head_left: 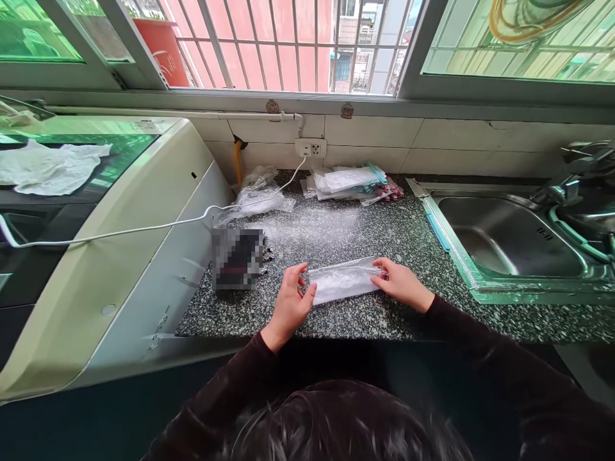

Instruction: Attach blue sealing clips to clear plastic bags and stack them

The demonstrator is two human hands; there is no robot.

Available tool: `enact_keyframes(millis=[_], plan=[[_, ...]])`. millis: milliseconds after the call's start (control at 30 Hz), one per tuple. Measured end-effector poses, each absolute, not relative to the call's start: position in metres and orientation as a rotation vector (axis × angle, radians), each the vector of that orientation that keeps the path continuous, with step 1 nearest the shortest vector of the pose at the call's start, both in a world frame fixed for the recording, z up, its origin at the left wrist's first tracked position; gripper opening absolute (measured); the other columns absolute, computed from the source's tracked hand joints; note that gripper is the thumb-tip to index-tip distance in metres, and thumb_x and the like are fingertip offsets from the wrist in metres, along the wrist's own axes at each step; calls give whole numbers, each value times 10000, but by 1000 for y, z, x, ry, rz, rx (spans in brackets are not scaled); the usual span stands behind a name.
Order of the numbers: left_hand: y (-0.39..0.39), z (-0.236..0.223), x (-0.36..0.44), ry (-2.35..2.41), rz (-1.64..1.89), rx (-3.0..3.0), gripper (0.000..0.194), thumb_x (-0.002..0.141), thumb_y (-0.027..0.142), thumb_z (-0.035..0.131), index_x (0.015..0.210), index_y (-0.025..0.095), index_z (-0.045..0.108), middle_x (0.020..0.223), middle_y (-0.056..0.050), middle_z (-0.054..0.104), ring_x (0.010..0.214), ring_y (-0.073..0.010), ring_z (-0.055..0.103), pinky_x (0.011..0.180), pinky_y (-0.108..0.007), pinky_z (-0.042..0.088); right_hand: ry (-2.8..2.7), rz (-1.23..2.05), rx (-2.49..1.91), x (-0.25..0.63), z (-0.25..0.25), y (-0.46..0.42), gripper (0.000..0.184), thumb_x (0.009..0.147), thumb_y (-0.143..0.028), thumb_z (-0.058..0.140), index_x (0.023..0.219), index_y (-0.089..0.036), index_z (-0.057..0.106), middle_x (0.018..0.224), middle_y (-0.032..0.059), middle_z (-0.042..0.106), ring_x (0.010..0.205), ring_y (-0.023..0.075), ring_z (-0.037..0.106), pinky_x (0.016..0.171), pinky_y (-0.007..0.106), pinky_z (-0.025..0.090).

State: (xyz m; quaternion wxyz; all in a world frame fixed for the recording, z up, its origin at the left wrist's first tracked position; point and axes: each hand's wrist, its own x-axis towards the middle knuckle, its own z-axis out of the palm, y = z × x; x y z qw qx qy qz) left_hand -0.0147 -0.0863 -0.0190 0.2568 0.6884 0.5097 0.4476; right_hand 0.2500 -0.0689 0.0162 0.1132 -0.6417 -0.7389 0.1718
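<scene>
A folded clear plastic bag [343, 282] stretches between my hands over the speckled counter [307, 320]. Whether it rests on the stone or is slightly raised, I cannot tell. My right hand [402, 285] pinches the bag's right end between thumb and fingers. At the left end is my left hand [289, 301], its thumb and curled fingers apart around the bag's edge. Further back, against the wall, lies a pile of flat plastic bags [348, 181], some with teal and dark red strips. A heap of loose clear bags [259, 195] lies left of that pile.
A pixelated dark object [237, 259] sits left of my left hand. A white cable [187, 222] runs from the wall socket [311, 148] across the washing machine [192, 153], which carries a white cloth [52, 166]. At right is a steel sink [500, 237] with a tap [557, 192].
</scene>
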Motion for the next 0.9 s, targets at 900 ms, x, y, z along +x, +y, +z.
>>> enact_keyframes(millis=[900], plan=[[-73,-13,-42,1205,1132,1934,436,758,160,491,1193,179,461,1182,-114,545,1078,-210,509,952,-415,398,-2414,-86,-1059,212,14,-65,196,859,-181,459,727,-164,603,718,47,621,719,157,481,690,305,349]])
